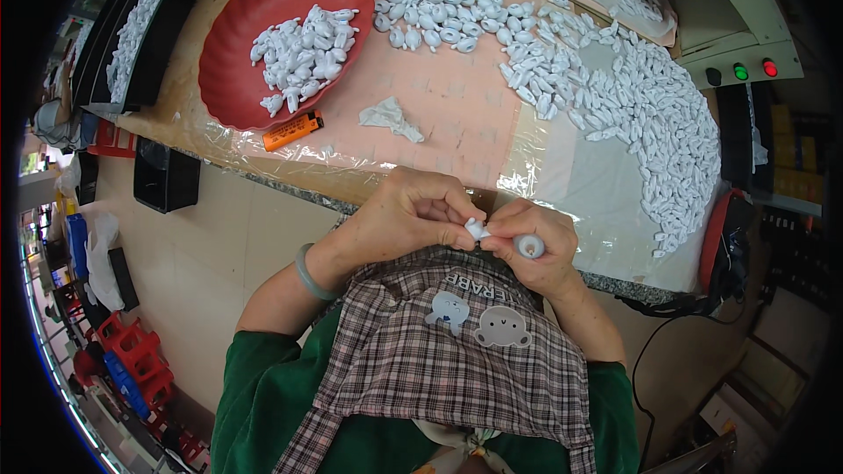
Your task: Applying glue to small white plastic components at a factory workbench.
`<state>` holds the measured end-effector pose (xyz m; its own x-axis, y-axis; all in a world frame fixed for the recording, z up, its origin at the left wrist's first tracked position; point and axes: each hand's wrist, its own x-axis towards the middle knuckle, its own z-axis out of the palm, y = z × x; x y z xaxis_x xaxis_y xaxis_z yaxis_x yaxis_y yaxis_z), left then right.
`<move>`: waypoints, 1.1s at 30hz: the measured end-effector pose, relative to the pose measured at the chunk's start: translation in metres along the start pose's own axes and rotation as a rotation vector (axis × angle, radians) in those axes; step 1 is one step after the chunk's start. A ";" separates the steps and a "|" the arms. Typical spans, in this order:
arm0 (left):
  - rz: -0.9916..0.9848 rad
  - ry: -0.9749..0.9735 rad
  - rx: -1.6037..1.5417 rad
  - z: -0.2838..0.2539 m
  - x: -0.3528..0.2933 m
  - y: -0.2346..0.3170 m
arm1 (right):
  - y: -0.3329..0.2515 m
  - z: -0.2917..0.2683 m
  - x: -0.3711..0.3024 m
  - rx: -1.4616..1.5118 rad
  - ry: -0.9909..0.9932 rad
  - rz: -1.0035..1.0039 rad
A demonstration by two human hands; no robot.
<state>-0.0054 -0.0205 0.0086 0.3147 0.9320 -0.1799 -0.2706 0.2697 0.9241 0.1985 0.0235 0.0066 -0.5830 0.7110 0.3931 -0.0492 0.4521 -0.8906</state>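
Observation:
My left hand [406, 215] and my right hand [551, 250] meet just in front of the table edge. Pinched between the left thumb and fingers is a small white figurine piece [476, 228]. The right thumb and forefinger touch its right side; whether they grip a second small part there, I cannot tell. Tucked in the right hand is a whitish tube-shaped bottle [529, 247], its round end facing up. Beyond the hands, a crumpled white tissue [392, 118] lies on the pinkish table covering [457, 123].
A red scalloped dish [230, 61] holds a heap of white pieces, with an orange lighter [292, 131] beside it. Rounded white pieces [430, 4] lie at the back; many slender ones [650, 114] spread along the right. A machine panel with lit buttons [741, 71] stands back right.

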 end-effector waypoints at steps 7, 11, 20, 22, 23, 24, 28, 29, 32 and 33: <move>-0.003 -0.009 -0.018 0.001 0.000 0.002 | 0.001 0.001 -0.001 0.016 -0.006 0.012; -0.020 -0.014 -0.037 0.000 0.000 0.000 | 0.000 0.001 -0.001 0.015 -0.006 0.026; -0.045 -0.015 -0.013 -0.002 0.001 -0.001 | 0.004 0.001 -0.004 0.016 -0.012 0.041; -0.049 -0.018 -0.018 -0.002 0.001 -0.002 | 0.004 0.001 -0.003 0.024 -0.018 0.045; -0.048 -0.018 -0.018 -0.002 0.002 -0.002 | 0.004 0.001 -0.003 0.031 -0.023 0.048; -0.050 -0.022 -0.012 -0.003 0.002 -0.002 | 0.004 0.001 -0.004 0.031 -0.023 0.047; -0.057 -0.027 -0.004 -0.004 0.003 -0.003 | 0.006 0.002 -0.006 0.038 0.000 0.088; -0.056 -0.028 -0.003 -0.004 0.003 -0.004 | 0.007 0.003 -0.006 0.047 0.015 0.100; -0.024 -0.006 -0.022 -0.002 0.004 -0.005 | 0.010 0.002 -0.005 0.037 0.028 0.084; -0.027 -0.002 -0.024 -0.002 0.004 -0.004 | 0.010 0.002 -0.005 0.038 0.029 0.081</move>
<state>-0.0050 -0.0172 0.0039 0.3239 0.9237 -0.2045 -0.2840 0.3011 0.9103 0.1994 0.0237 -0.0045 -0.5630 0.7598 0.3251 -0.0334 0.3721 -0.9276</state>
